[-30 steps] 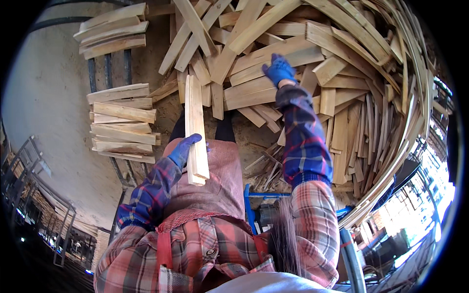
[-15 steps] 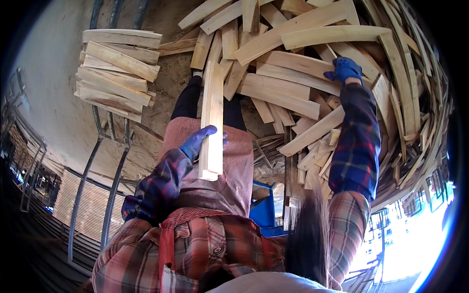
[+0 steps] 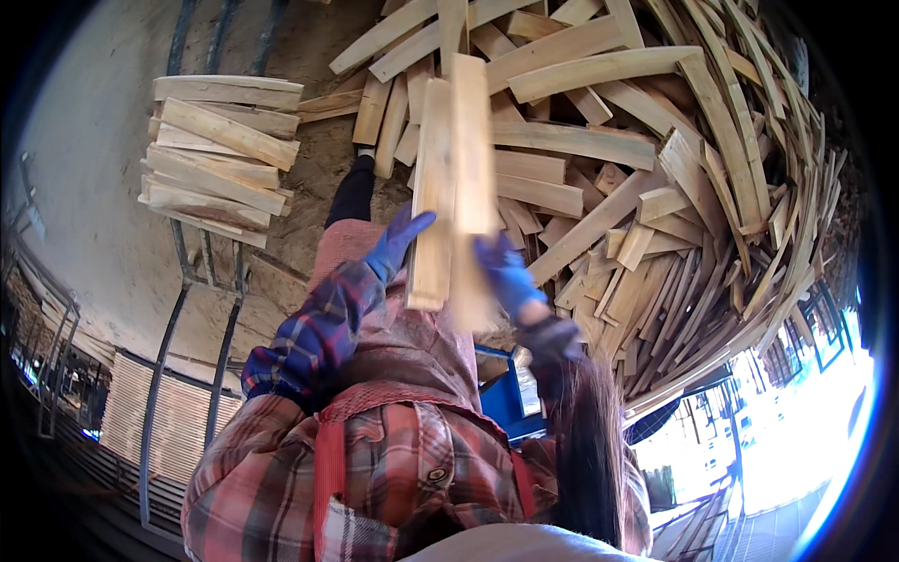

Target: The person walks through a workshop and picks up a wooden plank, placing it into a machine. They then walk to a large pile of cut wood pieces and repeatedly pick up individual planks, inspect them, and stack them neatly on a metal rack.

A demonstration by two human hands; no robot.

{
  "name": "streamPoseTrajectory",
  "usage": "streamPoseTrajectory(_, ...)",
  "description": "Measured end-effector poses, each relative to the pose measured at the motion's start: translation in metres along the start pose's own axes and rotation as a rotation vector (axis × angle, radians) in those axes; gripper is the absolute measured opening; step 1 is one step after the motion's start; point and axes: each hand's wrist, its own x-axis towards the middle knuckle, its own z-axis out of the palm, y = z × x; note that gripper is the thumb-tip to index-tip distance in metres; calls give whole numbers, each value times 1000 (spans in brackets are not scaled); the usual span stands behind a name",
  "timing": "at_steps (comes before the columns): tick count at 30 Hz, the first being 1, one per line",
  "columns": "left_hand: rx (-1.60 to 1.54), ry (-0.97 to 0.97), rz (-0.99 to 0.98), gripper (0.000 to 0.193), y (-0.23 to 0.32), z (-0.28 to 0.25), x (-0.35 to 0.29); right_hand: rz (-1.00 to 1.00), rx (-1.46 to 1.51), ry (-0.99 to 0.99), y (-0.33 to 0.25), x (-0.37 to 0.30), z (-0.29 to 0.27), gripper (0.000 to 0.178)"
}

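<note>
In front of my lap my left hand [image 3: 397, 245], in a blue glove, is closed round a pale wooden board [image 3: 432, 192] held lengthwise. Its fingers are partly behind the board. Right beside it stands a second wooden board [image 3: 473, 140], with its lower end smeared by motion. My right hand [image 3: 508, 272], also blue-gloved and blurred, grips this second board along its right edge. The two boards are side by side, and the second reaches farther from me. Under them is my reddish apron [image 3: 375, 323].
A big heap of loose wooden boards [image 3: 571, 140] fills the far middle and right. At the left, a neat stack of boards [image 3: 225, 155] lies on a metal frame [image 3: 225, 323]. A blue plastic object [image 3: 506, 398] is near my right side.
My right hand has come from the heap back to my lap, bringing a board from there. My left hand has shifted slightly right with its board.
</note>
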Motion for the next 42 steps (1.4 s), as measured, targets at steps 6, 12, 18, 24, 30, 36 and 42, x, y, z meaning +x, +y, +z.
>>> streamPoseTrajectory(6,-3,-75,-223,55,-3,-56,58,-138,-499,53,26,179,-53,37)
streamPoseTrajectory(12,95,43,-127,63,1,-65,43,14,-1540,295,90,233,-227,45)
streamPoseTrajectory(18,189,185,-185,55,36,-46,-17,37,-952,50,53,90,-140,54)
streamPoseTrajectory(24,135,186,-199,58,-10,-79,-19,296,329,-201,43,19,2,47)
streamPoseTrajectory(30,244,279,-457,59,60,-54,19,70,575,84,-32,112,151,38)
streamPoseTrajectory(36,23,249,-611,68,42,-125,34,-155,-27,-117,17,187,63,52)
streamPoseTrajectory(42,-30,279,-607,68,43,-129,34,133,-1275,285,113,258,-84,45)
